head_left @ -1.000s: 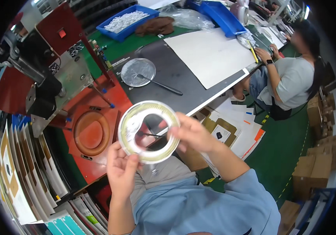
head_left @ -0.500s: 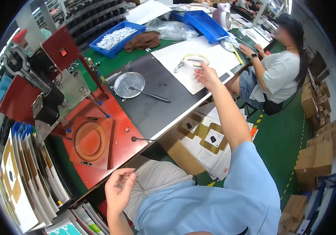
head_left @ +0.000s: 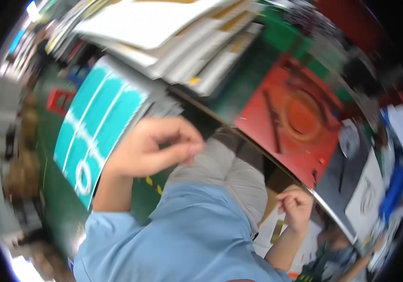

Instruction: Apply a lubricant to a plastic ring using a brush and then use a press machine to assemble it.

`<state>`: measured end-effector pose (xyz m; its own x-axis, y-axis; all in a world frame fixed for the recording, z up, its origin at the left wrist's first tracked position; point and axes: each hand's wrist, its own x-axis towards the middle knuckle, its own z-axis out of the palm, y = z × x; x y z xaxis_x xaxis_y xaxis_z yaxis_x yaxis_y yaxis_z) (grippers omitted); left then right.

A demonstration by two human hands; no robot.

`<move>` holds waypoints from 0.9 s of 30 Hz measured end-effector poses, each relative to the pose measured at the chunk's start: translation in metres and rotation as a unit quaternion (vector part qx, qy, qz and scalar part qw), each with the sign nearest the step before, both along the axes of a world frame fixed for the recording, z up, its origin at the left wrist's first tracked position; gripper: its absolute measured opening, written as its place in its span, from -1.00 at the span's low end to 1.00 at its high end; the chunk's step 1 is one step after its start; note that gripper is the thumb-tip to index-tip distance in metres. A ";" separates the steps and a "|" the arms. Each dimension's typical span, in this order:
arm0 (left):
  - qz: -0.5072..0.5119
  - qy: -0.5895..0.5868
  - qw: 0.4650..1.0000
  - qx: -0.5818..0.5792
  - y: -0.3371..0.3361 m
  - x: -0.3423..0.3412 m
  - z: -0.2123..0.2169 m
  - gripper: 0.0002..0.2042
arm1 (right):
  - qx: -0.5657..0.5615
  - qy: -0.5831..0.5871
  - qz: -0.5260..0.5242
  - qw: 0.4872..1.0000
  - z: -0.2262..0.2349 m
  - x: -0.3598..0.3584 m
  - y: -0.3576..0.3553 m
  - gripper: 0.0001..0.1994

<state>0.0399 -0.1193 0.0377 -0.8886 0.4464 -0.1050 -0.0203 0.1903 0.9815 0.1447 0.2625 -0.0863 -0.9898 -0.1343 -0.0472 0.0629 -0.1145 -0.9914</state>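
Observation:
My left hand (head_left: 157,148) hangs in the air beside a teal board (head_left: 102,113), thumb and fingers loosely bent with a gap between them and nothing seen in it. On that board shows a white ring shape (head_left: 83,177); blur hides whether it is printed or a loose thing. Over the floor beside the bench, my right hand (head_left: 297,207) has its fingers curled in, with nothing visible in them. A looped pale cable (head_left: 367,196) lies on the white sheet (head_left: 357,214), well apart from my right hand.
A red press (head_left: 276,127) with a round orange recess stands on the bench. Past it is a dark mat (head_left: 342,176) bearing a round clear dish (head_left: 349,141). Stacked white and brown boards (head_left: 206,51) stand by the press. Another person's arm (head_left: 361,265) shows at lower right.
The view has swung left, towards the boards. My right hand has let go of the cable and drawn back from the white sheet. My left hand has moved over beside the teal board.

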 end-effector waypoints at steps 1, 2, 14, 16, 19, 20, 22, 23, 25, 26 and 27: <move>0.065 -0.010 0.997 -0.033 -0.011 0.005 0.011 -0.91 | -0.002 -0.045 0.050 0.998 -0.001 -0.003 -0.016 -0.75; 0.124 0.074 0.990 -0.007 -0.025 0.015 0.018 -0.91 | -0.002 -0.069 0.081 0.994 -0.003 -0.008 -0.035 -0.76; 0.286 0.000 0.685 -0.670 -0.214 0.055 -0.032 -0.40 | 0.061 -0.177 0.096 0.977 -0.057 -0.020 -0.094 -0.81; 0.330 -0.125 0.614 -0.706 -0.225 0.081 -0.024 -0.25 | 0.072 -0.198 0.120 0.970 -0.065 -0.026 -0.088 -0.79; 0.337 -0.243 0.595 -0.688 -0.256 0.128 -0.035 -0.06 | 0.064 -0.185 0.156 0.968 -0.080 -0.036 -0.098 -0.77; 0.347 -0.270 0.606 -0.663 -0.255 0.137 -0.040 -0.05 | 0.098 -0.205 0.169 0.959 -0.076 -0.040 -0.099 -0.77; 0.327 -0.302 0.640 -0.626 -0.253 0.151 -0.047 -0.10 | 0.133 -0.229 0.187 0.946 -0.068 -0.046 -0.107 -0.78; 0.320 -0.278 0.653 -0.628 -0.257 0.159 -0.060 -0.15 | 0.136 -0.229 0.174 0.948 -0.068 -0.047 -0.112 -0.78; 0.287 -0.203 0.689 -0.634 -0.265 0.172 -0.073 -0.30 | 0.084 -0.190 0.195 0.958 -0.076 -0.044 -0.116 -0.78; 0.279 -0.167 0.703 -0.632 -0.279 0.187 -0.080 -0.38 | 0.091 -0.180 0.210 0.957 -0.079 -0.041 -0.120 -0.79; 0.278 -0.186 0.702 -0.629 -0.280 0.188 -0.078 -0.44 | 0.101 -0.172 0.210 0.957 -0.082 -0.041 -0.123 -0.80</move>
<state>0.2279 -0.3989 -0.0402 -0.6951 -0.6123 -0.3768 -0.6452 0.7624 -0.0486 0.1036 0.1391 -0.1678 -0.7715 -0.4703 -0.4284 0.3888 0.1844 -0.9027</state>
